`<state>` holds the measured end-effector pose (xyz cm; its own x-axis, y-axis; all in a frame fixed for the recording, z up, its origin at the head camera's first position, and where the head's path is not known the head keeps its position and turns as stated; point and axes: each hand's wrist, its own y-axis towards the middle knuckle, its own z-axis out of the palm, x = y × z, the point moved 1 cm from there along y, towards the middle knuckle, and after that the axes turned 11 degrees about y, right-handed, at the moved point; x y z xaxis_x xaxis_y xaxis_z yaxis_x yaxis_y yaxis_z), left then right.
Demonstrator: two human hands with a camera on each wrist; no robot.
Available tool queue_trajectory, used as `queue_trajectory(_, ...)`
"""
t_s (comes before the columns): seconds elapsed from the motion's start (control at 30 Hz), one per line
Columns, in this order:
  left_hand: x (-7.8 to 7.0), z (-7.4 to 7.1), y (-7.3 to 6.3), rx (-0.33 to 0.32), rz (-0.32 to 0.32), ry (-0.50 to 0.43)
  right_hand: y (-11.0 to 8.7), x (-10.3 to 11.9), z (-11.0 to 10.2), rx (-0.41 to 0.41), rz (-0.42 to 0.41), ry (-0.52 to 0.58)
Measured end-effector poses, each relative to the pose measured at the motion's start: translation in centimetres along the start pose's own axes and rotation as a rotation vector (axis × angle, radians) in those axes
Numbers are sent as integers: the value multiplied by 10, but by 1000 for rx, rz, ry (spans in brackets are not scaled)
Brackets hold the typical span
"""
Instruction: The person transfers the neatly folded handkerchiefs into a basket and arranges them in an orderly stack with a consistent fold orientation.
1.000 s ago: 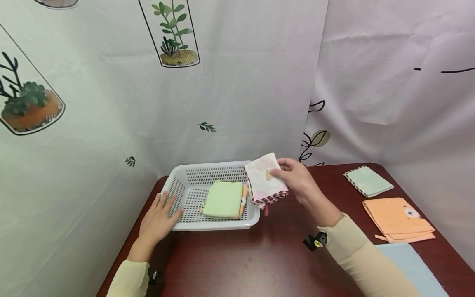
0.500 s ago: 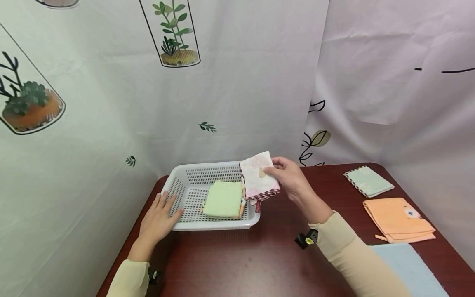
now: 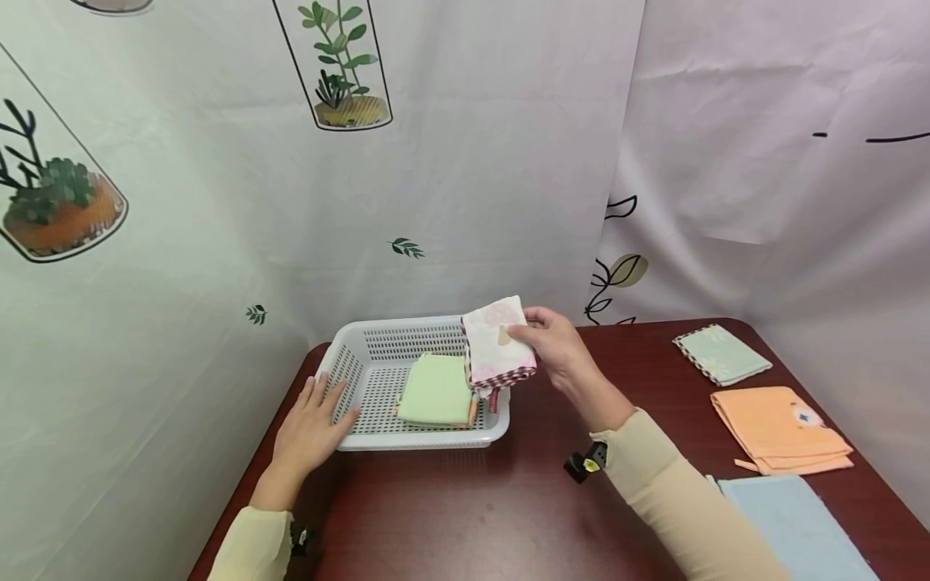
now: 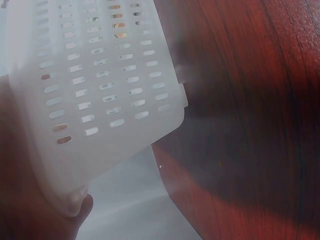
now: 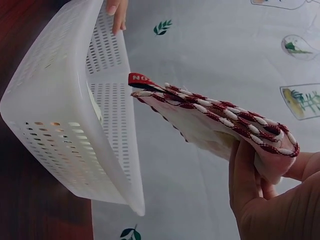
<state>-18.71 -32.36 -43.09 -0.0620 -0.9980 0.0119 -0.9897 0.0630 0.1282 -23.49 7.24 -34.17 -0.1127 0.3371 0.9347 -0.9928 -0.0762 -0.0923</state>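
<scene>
My right hand (image 3: pixel 555 347) pinches a folded white handkerchief (image 3: pixel 494 335) with pink prints, thumb on top and fingers beneath. The handkerchief hangs over the right end of a white plastic basket (image 3: pixel 417 442). Seen edge-on in the right wrist view, the handkerchief (image 5: pixel 200 117) shows a red-and-white braided border and a red tag. Inside the basket lies a folded light green cloth (image 3: pixel 434 391), with orange cloth showing at its edge. My left hand (image 3: pixel 312 424) rests on the basket's left rim, fingers spread. The left wrist view shows the perforated basket wall (image 4: pixel 100 85) close up.
On the right of the dark red table (image 3: pixel 465 516) lie a folded pale green cloth (image 3: pixel 722 355) with a checked edge, a folded orange cloth (image 3: pixel 773 428) and a light blue cloth (image 3: pixel 792 516). A printed white curtain (image 3: pixel 494 161) stands behind the table.
My right hand has moved left with the handkerchief, bringing it further over the basket's right end. The left hand and the basket have stayed in place.
</scene>
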Motion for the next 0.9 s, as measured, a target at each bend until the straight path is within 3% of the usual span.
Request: queue_trajectory(0.9,0,-1,0,-5,0,-8,23,-35,21,-56,66,98)
